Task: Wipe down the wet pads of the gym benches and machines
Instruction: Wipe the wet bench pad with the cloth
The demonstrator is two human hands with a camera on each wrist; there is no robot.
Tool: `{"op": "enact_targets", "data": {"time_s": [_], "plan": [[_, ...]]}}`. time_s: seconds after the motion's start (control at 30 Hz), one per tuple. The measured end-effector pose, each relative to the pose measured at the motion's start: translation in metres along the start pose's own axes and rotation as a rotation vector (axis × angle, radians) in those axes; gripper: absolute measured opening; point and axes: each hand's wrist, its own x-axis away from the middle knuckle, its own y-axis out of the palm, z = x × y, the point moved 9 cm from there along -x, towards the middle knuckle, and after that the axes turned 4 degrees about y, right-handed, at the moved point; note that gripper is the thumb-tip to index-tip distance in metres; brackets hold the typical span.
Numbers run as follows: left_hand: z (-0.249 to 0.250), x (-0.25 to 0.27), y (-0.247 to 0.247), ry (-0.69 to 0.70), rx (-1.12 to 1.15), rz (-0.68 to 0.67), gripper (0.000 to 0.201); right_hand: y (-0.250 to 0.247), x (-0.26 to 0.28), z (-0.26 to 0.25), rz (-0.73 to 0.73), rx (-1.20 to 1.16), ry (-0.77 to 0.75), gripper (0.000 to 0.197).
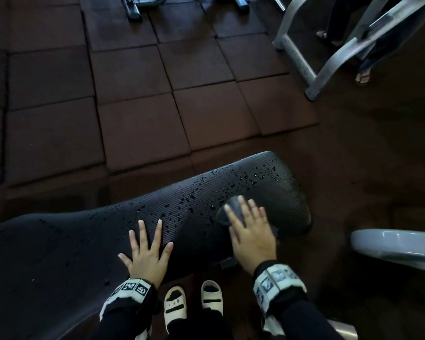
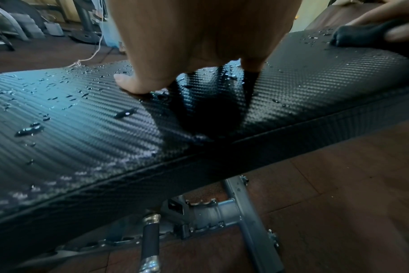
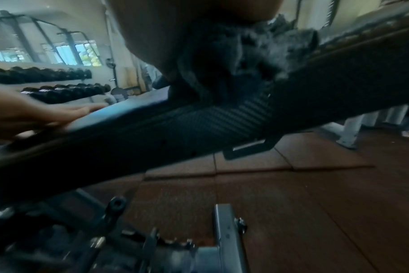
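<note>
Looking down from the head view, a long black bench pad (image 1: 201,212) with a ribbed, woven texture runs from lower left to upper right over a floor (image 1: 138,94) of dark reddish-brown tiles. Water drops (image 1: 243,179) bead across the pad, thickest toward its far right end. The left hand (image 1: 146,251) lies flat on the pad near its front edge, fingers straight and spread, holding nothing. The right hand (image 1: 252,231) presses flat, fingers extended, on a dark cloth (image 1: 232,209) that sits on the pad's right portion; part of the cloth shows past the fingertips. Both wrists wear bands with black-and-white square markers over dark sleeves. Below the pad edge, 2 feet in white sandals (image 1: 193,300) stand on the floor. In the left wrist view, the drops glint on the pad and the grey metal frame (image 2: 234,208) shows underneath. In the right wrist view, which is blurred, the fuzzy cloth bunches under the palm, and racks of dumbbells (image 3: 47,81) line a far wall. Pale grey machine frames (image 1: 312,60) stand at upper right in the head view.
</note>
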Motion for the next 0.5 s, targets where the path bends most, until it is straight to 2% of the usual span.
{"op": "enact_targets", "data": {"time_s": [0.1, 0.17, 0.33, 0.4, 0.5], "plan": [[-0.001, 0.000, 0.000, 0.002, 0.012, 0.003, 0.064, 0.011, 0.043, -0.013, -0.026, -0.004, -0.133, 0.056], [-0.001, 0.000, 0.000, 0.004, 0.010, 0.004, 0.064, 0.012, 0.065, 0.006, -0.044, 0.013, -0.123, 0.058], [-0.001, 0.000, 0.000, 0.002, 0.005, 0.012, 0.063, -0.011, 0.057, 0.081, 0.009, 0.006, 0.162, 0.052], [-0.001, -0.001, 0.001, 0.004, 0.007, 0.018, 0.063, -0.019, 0.037, 0.091, 0.016, -0.013, 0.242, 0.050], [-0.001, -0.001, 0.001, -0.001, 0.006, 0.022, 0.064, -0.019, 0.001, 0.077, -0.020, -0.014, 0.293, 0.050]]}}
